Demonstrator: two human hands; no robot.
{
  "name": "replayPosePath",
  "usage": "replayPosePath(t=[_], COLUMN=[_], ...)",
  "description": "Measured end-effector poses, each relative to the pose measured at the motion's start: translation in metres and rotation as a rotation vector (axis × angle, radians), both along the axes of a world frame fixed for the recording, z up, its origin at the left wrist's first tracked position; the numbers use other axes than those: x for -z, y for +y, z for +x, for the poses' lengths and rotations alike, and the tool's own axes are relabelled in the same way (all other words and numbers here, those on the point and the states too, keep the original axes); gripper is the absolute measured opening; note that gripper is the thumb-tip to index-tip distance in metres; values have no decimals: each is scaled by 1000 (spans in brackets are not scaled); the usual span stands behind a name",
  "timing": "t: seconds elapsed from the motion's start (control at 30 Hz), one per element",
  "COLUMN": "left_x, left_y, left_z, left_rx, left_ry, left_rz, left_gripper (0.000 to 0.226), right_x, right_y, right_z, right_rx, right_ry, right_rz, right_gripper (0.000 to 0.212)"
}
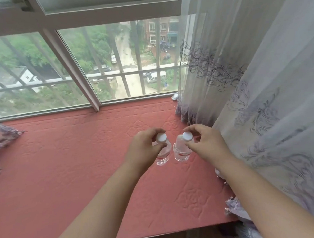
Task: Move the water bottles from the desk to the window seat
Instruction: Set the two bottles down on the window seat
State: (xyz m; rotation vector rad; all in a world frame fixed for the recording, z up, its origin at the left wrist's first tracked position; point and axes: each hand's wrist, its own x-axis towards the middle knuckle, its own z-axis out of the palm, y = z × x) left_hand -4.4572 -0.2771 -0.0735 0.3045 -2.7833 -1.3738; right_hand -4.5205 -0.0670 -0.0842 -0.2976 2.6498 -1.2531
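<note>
**So, two bottles, one in each hand**

Basically both arms are stretched out over the window seat (73, 167), which has a red embossed cover. Left hand (145, 148) has its thumb and fingers curled round the neck of the left bottle (163, 154), pinching just under the white cap. Right hand (206, 143) is doing the same thing with the right bottle (181, 152), fingertips closed round the cap end. Both bottles are clear, upright-ish and hang straight below the hands, just beside each other with a small gap between them. Can't really tell if their bottoms are touching the seat or are just above it.

Right of the right hand, a sheer curtain (258, 78) with a purple swirl pattern hangs down, nearly brushing that forearm. Beyond both hands is the window (114, 66) with bars outside. Far off to the left of the left hand, another bit of fringed curtain (2, 136) lies on the seat.
</note>
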Motion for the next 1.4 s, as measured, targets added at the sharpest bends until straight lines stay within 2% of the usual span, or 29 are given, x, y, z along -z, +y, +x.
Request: replayPosePath(t=[0.4, 0.7, 0.87, 1.13, 1.27, 1.4], left_x=[93, 151, 177, 192, 195, 201], left_y=[-4, -6, -2, 2, 1, -2], left_z=[-107, -153, -162, -167, -168, -168], left_rx=[63, 32, 2, -6, 18, -32], left_ry=[-73, -105, -162, -160, -168, -149], left_rz=[2, 2, 42, 61, -7, -31], left_gripper=[39, 40, 40, 36, 52, 35], right_x=[85, 144, 170, 182, 183, 188], right_y=[-10, -19, -25, -28, -27, -26], right_z=[-96, -142, -151, -158, -152, -151], right_rx=[89, 112, 71, 42, 65, 109], right_ry=[-81, -76, -154, -73, -99, -102], right_rz=[23, 51, 82, 101, 68, 48], right_gripper=[27, 27, 31, 31, 35, 33])
